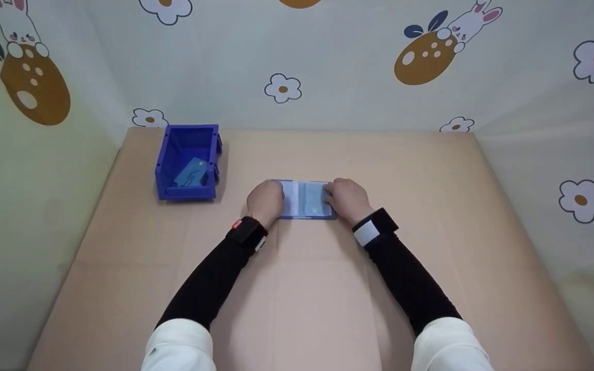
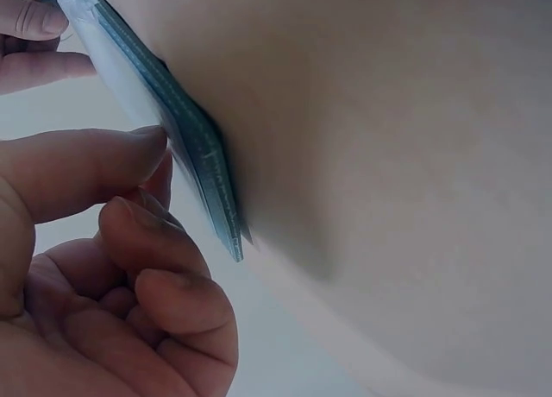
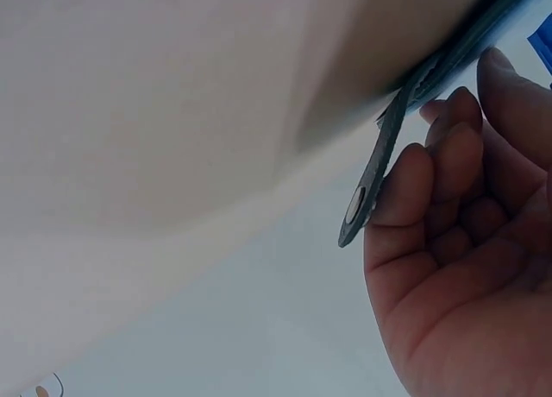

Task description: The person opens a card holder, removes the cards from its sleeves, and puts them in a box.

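Note:
A blue card holder [image 1: 304,201] with clear plastic sleeves lies spread open between the two hands, low over the tabletop. Its left edge is pinched by my left hand [image 1: 266,200], thumb on the sleeve side and the other fingers curled, as the left wrist view shows. At the opposite edge my right hand [image 1: 349,200] grips the holder between thumb and fingers. A short strap with a metal snap [image 3: 355,205] sticks out past the right fingers in the right wrist view. Each hand hides part of the edge it holds.
At the back left of the cardboard-covered table [image 1: 323,293] stands a blue plastic bin [image 1: 186,194]. Inside it lies a teal card [image 1: 192,172]. Patterned cloth walls [image 1: 348,67] rise behind the table and along both sides.

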Tool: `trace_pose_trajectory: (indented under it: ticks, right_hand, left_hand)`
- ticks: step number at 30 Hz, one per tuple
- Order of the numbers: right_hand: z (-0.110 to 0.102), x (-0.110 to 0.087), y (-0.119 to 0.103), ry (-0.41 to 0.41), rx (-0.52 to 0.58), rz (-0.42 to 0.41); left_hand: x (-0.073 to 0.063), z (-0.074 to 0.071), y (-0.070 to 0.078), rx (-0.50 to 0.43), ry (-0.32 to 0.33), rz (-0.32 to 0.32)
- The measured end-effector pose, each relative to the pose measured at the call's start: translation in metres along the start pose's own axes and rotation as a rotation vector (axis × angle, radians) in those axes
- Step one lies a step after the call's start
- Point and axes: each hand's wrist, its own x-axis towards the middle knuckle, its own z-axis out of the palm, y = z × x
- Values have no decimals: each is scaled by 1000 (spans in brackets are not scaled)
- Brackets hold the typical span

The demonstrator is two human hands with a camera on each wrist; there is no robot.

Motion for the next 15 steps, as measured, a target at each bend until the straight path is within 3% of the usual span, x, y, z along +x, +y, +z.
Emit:
trace_pose_trajectory:
  ticks: [15]
  right_hand:
    - [2,2,-4,29,-42,-51]
  left_hand:
    - [-1,0,-1,-9,9,26]
